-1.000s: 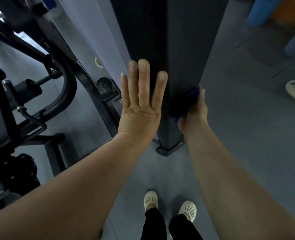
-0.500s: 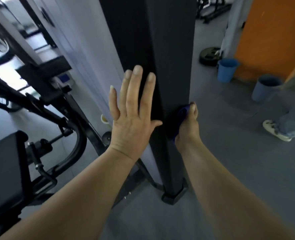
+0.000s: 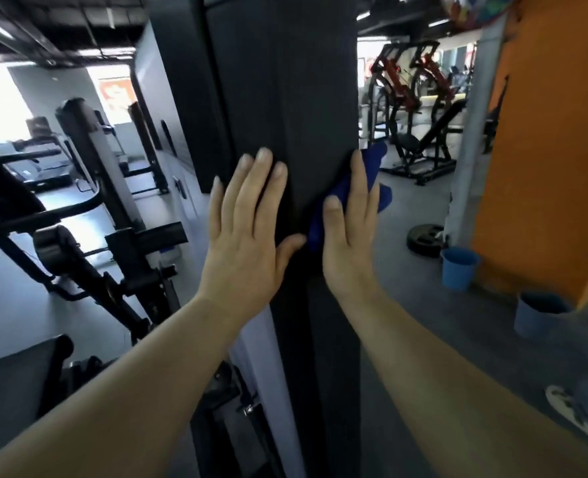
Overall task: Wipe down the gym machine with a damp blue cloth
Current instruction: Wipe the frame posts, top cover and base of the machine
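Observation:
A tall black upright column of the gym machine fills the middle of the view. My left hand lies flat on its front face, fingers straight and spread. My right hand presses the blue cloth against the column's right edge with straight fingers. The cloth sticks out above and to the right of my fingers; part of it is hidden under my palm.
Black machine arms and a padded seat crowd the left. Two blue buckets stand on the grey floor by an orange wall. A weight plate lies behind them. Another person's shoe is at the lower right.
Both hands have moved up the column from near its base, the right one carrying the cloth along the right edge. My view has tilted upward with them.

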`<action>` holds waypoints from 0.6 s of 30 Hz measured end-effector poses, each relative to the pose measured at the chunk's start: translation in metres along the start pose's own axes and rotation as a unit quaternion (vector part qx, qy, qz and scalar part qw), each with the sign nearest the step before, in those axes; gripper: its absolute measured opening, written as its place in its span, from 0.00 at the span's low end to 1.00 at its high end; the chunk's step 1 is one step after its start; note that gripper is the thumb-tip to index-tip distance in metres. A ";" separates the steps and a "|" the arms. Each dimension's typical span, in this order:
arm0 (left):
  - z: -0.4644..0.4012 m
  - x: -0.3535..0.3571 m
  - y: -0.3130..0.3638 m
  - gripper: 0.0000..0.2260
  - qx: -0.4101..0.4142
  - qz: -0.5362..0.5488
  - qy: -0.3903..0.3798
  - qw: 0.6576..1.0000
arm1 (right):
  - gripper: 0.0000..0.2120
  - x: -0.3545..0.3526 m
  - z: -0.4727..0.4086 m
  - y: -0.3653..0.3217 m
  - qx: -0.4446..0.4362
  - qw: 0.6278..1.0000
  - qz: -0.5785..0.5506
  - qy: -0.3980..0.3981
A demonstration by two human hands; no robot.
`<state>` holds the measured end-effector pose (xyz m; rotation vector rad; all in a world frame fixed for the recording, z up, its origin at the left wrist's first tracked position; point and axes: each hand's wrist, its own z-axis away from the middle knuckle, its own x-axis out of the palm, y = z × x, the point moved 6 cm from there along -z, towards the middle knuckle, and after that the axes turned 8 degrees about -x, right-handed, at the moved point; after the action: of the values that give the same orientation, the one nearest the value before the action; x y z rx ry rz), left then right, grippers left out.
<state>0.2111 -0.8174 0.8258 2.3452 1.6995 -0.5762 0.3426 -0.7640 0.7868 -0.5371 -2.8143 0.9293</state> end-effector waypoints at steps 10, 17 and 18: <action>-0.059 -0.046 0.007 0.48 -0.069 -0.137 -0.007 0.988 | 0.29 -0.010 -0.086 -0.046 -0.175 0.981 -0.017 -0.079; -0.122 -0.052 0.031 0.71 -0.068 -0.326 -0.154 0.930 | 0.24 -0.003 -0.062 -0.052 -0.271 0.956 0.075 -0.085; -0.122 -0.051 0.030 0.71 -0.070 -0.328 -0.161 0.928 | 0.24 -0.003 -0.074 -0.056 -0.281 0.954 0.073 -0.082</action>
<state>0.2498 -0.8260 0.9556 1.4433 2.2405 -0.8483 0.3459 -0.7661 0.8791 -0.7678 -3.2206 0.1697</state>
